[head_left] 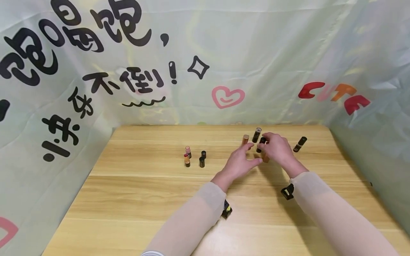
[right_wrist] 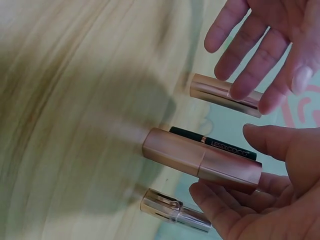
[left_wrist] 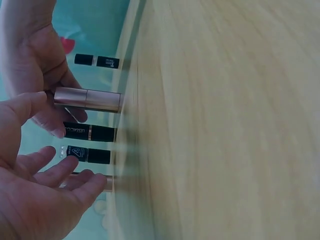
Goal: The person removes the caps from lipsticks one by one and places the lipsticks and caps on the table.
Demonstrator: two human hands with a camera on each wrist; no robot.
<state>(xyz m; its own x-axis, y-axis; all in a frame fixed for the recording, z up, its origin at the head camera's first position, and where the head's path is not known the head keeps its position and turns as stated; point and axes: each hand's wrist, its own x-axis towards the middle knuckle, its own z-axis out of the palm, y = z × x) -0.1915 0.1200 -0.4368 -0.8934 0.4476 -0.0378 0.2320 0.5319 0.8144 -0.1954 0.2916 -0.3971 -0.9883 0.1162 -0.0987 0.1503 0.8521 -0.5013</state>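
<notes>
My left hand (head_left: 238, 163), fingers spread, is just in front of a rose-gold lipstick (head_left: 245, 139); its fingertips overlap that tube (right_wrist: 220, 94) in the right wrist view. My right hand (head_left: 279, 149) arches over an upright black lipstick (head_left: 261, 145) with white lettering and a second rose-gold lipstick (right_wrist: 202, 160). In the right wrist view its thumb (right_wrist: 267, 140) lies apart from both tubes, while the other fingers curve behind the rose-gold one. Behind the hands stands a black tube (head_left: 257, 135) with a clear end.
Right of my right hand stands a black lipstick (head_left: 300, 144) with a pale band. Toward the left are a pink lipstick (head_left: 188, 150) and a red lipstick (head_left: 187, 160), both uncapped, beside two black caps (head_left: 201, 162). A printed cloth (head_left: 272, 53) hangs behind the wooden table (head_left: 134, 199).
</notes>
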